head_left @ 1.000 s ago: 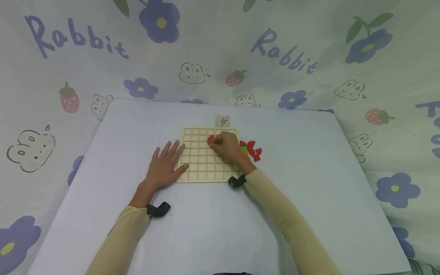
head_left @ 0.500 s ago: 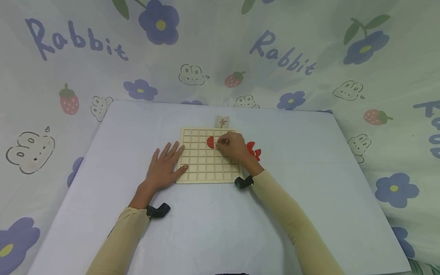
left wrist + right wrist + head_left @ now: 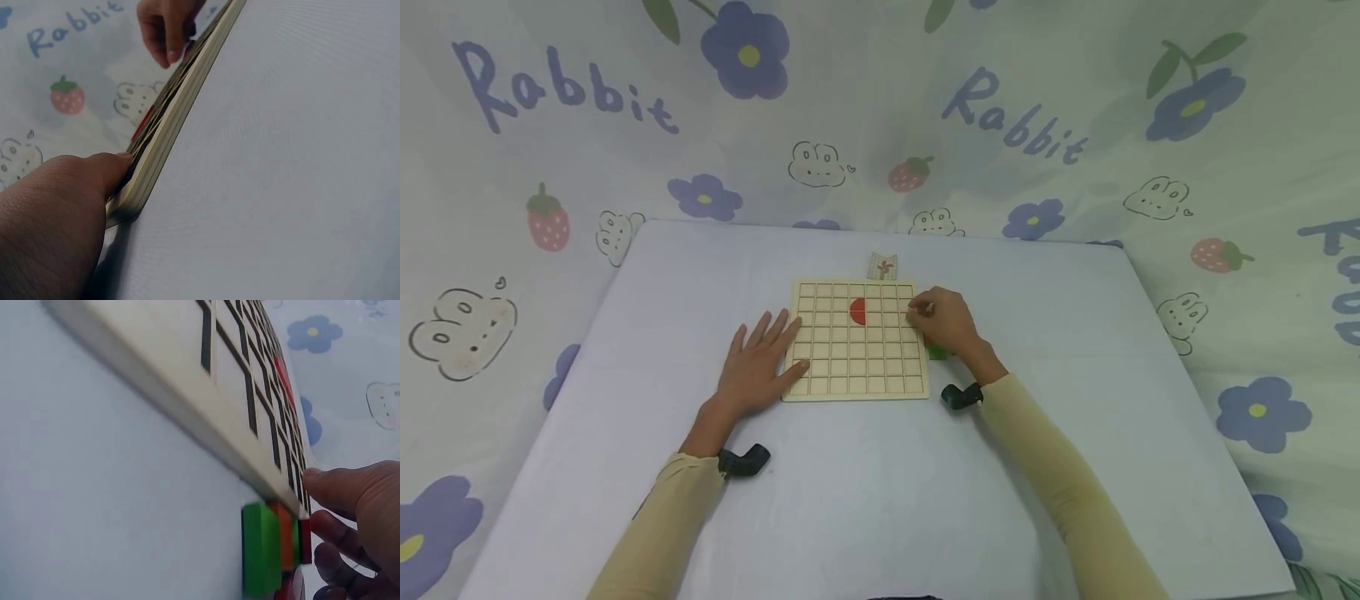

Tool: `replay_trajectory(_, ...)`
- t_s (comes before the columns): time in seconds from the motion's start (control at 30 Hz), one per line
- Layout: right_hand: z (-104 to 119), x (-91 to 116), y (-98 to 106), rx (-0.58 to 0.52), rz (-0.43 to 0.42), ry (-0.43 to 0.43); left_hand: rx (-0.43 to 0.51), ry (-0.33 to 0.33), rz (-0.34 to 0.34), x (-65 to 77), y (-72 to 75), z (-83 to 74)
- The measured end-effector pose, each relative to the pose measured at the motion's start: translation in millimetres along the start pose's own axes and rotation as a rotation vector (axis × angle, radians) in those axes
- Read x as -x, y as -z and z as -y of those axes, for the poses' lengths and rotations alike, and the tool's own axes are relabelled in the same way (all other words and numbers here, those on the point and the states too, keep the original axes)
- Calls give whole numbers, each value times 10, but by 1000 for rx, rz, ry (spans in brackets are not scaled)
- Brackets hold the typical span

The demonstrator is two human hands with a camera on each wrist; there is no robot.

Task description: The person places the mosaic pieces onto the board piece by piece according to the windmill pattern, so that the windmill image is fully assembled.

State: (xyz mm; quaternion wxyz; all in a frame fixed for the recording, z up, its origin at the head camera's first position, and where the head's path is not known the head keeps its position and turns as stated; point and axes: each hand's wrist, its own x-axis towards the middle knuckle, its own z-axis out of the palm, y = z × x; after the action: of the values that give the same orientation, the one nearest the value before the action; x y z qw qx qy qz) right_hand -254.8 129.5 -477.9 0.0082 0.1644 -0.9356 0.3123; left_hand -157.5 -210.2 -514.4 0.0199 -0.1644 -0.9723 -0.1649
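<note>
The left hand (image 3: 755, 367) is laid with its fingers spread at the left edge of the board (image 3: 838, 367), thumb and fingertips rested on the rim. The right hand (image 3: 947, 319) is held at the right edge, thumb and fingers bent but parted; nothing is seen between them, though whether a piece is touched there cannot be told for certain. Between the hands the board is set flat, and in its upper middle a red half-disc (image 3: 858, 312) is seated across two cells, flat side turned right. Just beside the right edge, a green block (image 3: 261, 550), an orange block (image 3: 285, 534) and a red piece (image 3: 305, 540) are bunched together. Because they are packed so closely, a neighbour could be toppled or dragged along when one is taken. The board could be skewed if its right rim were bumped, being steadied only from the left. Beyond it a small card (image 3: 883, 267) is laid on the table (image 3: 1045, 300), backed by a printed curtain (image 3: 1045, 50).
</note>
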Motion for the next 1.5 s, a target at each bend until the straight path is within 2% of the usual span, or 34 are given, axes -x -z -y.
replay_trajectory(0.3,-157,32,58,30,-15,-38,-4,7,-1,2,8,-7)
replay_trajectory(0.57,-189,32,153,105,86,-102,5,9,-2,1,26,-26)
replay_trajectory(0.7,-222,35,199,87,113,-117,4,7,-1,-3,30,-26)
replay_trajectory(0.93,-266,40,237,-5,52,-158,1,3,-4,-6,38,-21)
replay_trajectory(1.13,-301,40,223,-55,8,-156,2,4,-8,-7,31,-15)
replay_trajectory(1.33,-253,20,232,-171,-42,-183,-1,5,-6,-5,15,-4)
replay_trajectory(1.5,-206,29,206,-193,-75,-188,-4,10,9,-1,23,-24)
